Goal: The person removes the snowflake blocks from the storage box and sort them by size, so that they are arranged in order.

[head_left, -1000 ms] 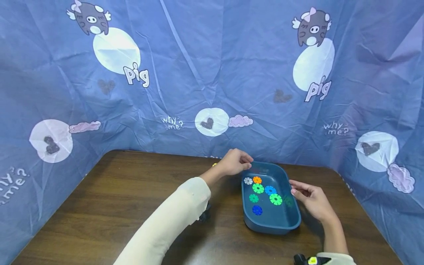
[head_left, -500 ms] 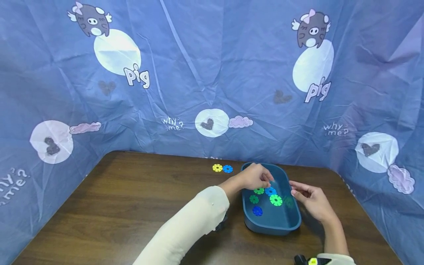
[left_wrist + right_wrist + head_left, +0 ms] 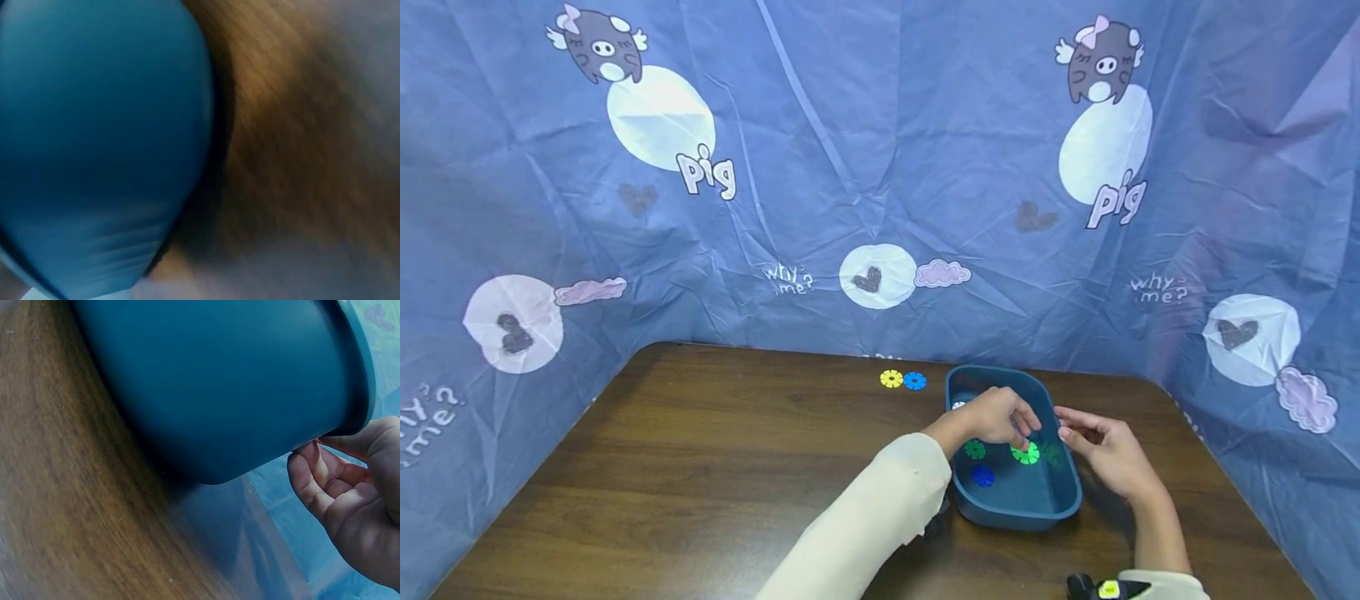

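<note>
My left hand (image 3: 1000,418) is inside the blue bin (image 3: 1015,515), its fingers spread loosely and pointing down beside a bright green notched disc (image 3: 1027,454). No piece shows between those fingers. A darker green disc (image 3: 974,450) and a dark blue disc (image 3: 982,476) lie on the bin floor, and a white disc (image 3: 958,406) is partly covered by the hand. Against the bin's right side, my right hand (image 3: 1116,458) rests its fingertips near the rim. The right wrist view shows this hand (image 3: 356,506) touching the outer wall of the bin (image 3: 225,381), fingers loosely bent.
On the brown wooden table (image 3: 715,450), a yellow disc (image 3: 891,379) and a light blue disc (image 3: 914,381) lie side by side left of the bin's far end. A blue printed curtain (image 3: 880,167) hangs behind the table. The left wrist view is blurred, with the bin's outside (image 3: 100,125) filling its left.
My left hand has moved right and nearer, from the bin's far left rim to over its middle, uncovering the yellow and light blue discs on the table. The right hand stays at the rim.
</note>
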`<act>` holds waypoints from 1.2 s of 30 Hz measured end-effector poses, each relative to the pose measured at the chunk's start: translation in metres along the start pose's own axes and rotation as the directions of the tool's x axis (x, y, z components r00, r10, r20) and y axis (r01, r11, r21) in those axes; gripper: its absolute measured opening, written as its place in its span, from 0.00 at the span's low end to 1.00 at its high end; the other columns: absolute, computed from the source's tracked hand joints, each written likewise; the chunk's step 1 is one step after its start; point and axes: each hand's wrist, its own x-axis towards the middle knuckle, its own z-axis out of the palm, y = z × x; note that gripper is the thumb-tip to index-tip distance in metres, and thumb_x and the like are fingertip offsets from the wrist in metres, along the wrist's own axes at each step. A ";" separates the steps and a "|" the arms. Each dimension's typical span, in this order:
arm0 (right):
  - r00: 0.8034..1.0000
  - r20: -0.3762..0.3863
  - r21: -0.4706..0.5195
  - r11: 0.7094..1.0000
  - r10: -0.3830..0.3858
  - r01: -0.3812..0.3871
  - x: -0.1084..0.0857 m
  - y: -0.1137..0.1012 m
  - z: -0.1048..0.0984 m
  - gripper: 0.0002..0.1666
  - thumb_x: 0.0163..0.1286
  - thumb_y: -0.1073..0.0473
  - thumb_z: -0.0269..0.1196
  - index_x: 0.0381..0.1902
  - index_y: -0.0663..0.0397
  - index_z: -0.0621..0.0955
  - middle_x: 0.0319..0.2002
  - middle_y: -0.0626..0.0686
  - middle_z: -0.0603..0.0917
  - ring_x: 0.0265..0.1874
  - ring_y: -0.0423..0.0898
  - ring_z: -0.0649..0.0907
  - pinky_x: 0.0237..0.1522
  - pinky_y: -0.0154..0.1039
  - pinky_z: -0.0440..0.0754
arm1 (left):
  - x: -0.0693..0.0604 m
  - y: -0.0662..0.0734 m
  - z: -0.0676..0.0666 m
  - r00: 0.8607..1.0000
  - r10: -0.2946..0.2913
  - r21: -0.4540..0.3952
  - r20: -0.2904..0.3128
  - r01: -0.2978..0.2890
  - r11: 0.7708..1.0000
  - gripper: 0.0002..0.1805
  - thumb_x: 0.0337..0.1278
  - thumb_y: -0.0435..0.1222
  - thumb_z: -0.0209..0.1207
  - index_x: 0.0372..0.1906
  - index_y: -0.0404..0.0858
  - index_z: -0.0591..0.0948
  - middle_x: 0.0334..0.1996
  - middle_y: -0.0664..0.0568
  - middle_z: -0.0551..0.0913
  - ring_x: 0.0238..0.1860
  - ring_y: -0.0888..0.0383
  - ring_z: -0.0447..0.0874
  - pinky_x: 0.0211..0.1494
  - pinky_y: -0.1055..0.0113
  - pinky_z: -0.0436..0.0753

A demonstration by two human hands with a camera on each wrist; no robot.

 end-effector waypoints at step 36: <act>1.000 0.001 0.018 1.000 0.000 0.000 0.001 -0.001 0.000 0.24 0.76 0.61 0.63 0.66 0.65 0.78 0.54 0.65 0.85 0.43 0.34 0.84 0.42 0.31 0.83 | -0.001 0.001 -0.018 0.995 0.042 0.112 0.096 -0.052 0.992 0.07 0.61 0.29 0.69 0.40 0.44 0.89 0.34 0.63 0.86 0.38 0.71 0.82 0.40 0.80 0.79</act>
